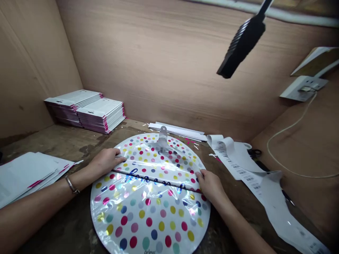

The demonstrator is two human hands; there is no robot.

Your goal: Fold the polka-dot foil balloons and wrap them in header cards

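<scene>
A flat, round foil balloon (148,215) with coloured dots lies on the worktable, its clear filling neck (163,138) pointing to the back. A dark crease runs across it and cuts through blue lettering, so the words are partly hidden. At the left rim, just above the crease, my left hand (107,160) grips the balloon with thumb and fingers; a metal bracelet is on that wrist. Opposite it, my right hand (212,185) is closed on the right rim, its thumb on top and the other fingers partly hidden.
Stacked white-and-pink cards (102,113) stand at the back left, with loose cards (29,173) nearer. White strips (177,131) lie by the back panel. A label roll (246,176) trails along the right, near scissors (254,152). A black device (242,46) hangs overhead; a cable (275,134) loops at right.
</scene>
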